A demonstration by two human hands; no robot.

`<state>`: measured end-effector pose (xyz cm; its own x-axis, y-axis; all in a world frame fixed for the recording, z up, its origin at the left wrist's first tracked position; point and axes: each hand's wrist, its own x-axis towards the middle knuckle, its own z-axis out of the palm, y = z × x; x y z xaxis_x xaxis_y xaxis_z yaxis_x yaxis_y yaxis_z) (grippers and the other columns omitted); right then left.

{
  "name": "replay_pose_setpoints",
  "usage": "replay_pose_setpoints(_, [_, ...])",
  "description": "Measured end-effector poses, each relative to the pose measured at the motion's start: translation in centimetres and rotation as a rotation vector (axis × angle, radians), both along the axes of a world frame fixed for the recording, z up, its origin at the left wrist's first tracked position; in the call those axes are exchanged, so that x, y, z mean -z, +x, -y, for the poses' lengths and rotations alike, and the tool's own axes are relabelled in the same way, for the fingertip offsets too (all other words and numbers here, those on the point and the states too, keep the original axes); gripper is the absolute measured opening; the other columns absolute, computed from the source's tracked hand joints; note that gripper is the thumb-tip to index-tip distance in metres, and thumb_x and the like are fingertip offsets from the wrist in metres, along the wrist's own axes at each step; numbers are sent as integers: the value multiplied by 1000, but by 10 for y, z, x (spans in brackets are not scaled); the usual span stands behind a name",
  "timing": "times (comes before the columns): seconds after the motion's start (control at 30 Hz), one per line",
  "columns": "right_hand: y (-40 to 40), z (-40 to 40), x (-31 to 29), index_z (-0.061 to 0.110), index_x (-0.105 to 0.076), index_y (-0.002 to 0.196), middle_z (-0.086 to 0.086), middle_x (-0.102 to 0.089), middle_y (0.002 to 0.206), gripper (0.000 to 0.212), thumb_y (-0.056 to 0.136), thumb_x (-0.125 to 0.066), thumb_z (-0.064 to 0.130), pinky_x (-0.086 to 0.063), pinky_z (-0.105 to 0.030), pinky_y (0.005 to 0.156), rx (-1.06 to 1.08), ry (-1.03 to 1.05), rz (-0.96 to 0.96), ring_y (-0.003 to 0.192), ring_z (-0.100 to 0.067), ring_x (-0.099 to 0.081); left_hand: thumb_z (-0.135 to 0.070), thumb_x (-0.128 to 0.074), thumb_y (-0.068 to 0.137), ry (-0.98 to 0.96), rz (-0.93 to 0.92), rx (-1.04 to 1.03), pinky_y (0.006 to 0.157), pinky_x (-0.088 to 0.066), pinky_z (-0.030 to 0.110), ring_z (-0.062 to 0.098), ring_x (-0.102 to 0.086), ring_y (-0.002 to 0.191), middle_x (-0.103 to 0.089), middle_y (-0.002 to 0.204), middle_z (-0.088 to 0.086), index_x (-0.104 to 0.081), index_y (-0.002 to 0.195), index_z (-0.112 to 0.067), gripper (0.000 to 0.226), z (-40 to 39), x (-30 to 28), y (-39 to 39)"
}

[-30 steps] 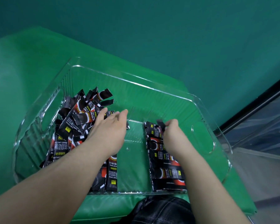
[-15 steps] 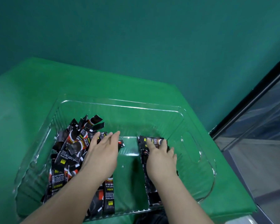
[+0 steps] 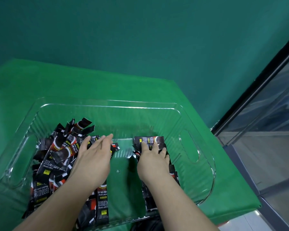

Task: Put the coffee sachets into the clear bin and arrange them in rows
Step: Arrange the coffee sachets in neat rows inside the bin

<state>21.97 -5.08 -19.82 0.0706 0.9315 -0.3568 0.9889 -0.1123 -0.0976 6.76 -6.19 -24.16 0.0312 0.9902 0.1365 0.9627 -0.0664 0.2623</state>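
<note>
While the left hand (image 3: 92,157) rests flat, fingers straight and together, on the loose sachets (image 3: 57,154), the right hand (image 3: 153,161) presses spread fingers on the row (image 3: 148,140) in the clear bin (image 3: 197,164), seemingly to square it.

Two bare forearms come up from the bottom edge of the head view, with no sleeve, watch, band or ring visible on either one. The left grip (image 3: 93,157) is broad-backed with long, slender fingers and short, unpainted nails. The right grip (image 3: 153,161) looks a little narrower, its knuckles faintly ridged. Low between the arms shows a small patch of dark clothing (image 3: 148,225), possibly checked, too blurred to tell.
</note>
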Motion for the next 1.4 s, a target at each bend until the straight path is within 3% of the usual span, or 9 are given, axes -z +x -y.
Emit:
replay_pose_setpoints(0.43, [-2,7,-6,25,-5,151,-10,6,158,80,85,-42,-3,-3,-53,115,-68,-22,-55,144,-33,7,-3,-42,94,-8,-5,-6,116,10,40,7,-20,144,-47,144,-7,-10,151,-12,66,-1,0,0])
replay_pose_setpoints(0.53, [4,9,-9,14,-27,144,-15,-23,147,66,82,-44,-4,-27,-44,108,-72,193,-63,135,-34,-21,-6,-41,95,-2,-3,-8,116,9,40,7,-21,144,-45,145,-7,-10,150,-13,64,-1,1,0])
replay_pose_setpoints(0.63, [20,7,-13,9,-36,128,-11,-44,128,36,94,-47,9,-40,-33,80,-15,353,-261,109,-28,-49,-6,-41,96,-4,-1,-7,117,10,40,8,-22,144,-43,147,-6,-9,150,-13,64,-1,0,0])
replay_pose_setpoints(0.8, [36,2,-21,13,-37,112,2,-55,91,34,96,-41,43,-47,-33,68,26,293,-472,81,-19,-57,-3,-44,94,-2,-8,-6,117,11,40,8,-20,144,-41,149,-4,-6,150,-13,68,0,-1,1])
replay_pose_setpoints(0.93, [44,-6,-19,14,-42,94,-3,-65,88,20,99,-38,33,-51,-36,65,-2,289,-392,75,-22,-62,0,-47,90,4,-1,4,116,12,40,10,-21,145,-39,150,-2,-7,150,-11,72,1,-1,1])
replay_pose_setpoints(1.07, [43,-14,-23,15,-47,79,1,-49,69,23,97,-49,30,-30,-26,51,-132,358,-250,60,-14,-44,0,-48,89,18,-21,19,115,12,40,10,-20,145,-39,150,-2,-5,149,-11,75,2,-2,2])
replay_pose_setpoints(1.2, [42,-24,-19,10,-70,101,-2,-54,88,15,89,-62,15,-39,-29,80,-367,464,-136,87,-18,-43,3,-46,87,10,-13,28,114,14,39,12,-19,145,-36,152,0,-5,150,-10,76,3,-6,3])
replay_pose_setpoints(1.27, [40,-24,-16,14,-71,108,-4,-61,95,28,84,-62,2,-43,-33,84,-434,453,-65,92,-22,-48,4,-45,86,7,-6,32,114,14,39,12,-18,146,-35,153,1,-5,150,-10,77,4,-9,3])
replay_pose_setpoints(1.4, [39,-22,-10,11,-76,90,-7,-68,79,39,60,-74,-14,-52,-39,62,-551,506,-8,71,-26,-55,7,-42,82,7,-6,40,115,14,40,14,-16,146,-35,153,3,-5,150,-9,79,5,-12,4])
